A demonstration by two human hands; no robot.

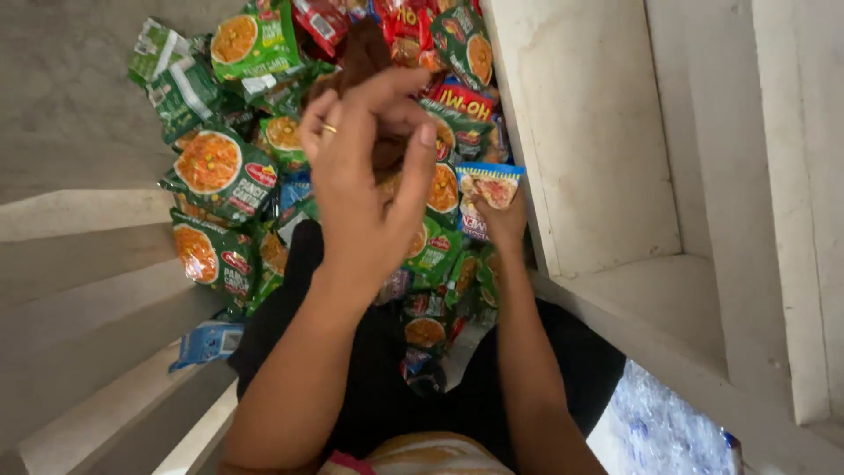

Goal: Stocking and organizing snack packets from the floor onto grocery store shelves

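your left hand [365, 189] is raised over the green packets [220, 176], fingers curled shut on a brown wad [365, 53] (what it is, i cannot tell). your right hand [505, 224] pinches a blue packet [488, 189] beside the white wall [589, 132].

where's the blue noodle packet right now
In the head view the blue noodle packet sits right of centre, held up by the right hand, beside the pale shelf wall and over the pile of green noodle packets.
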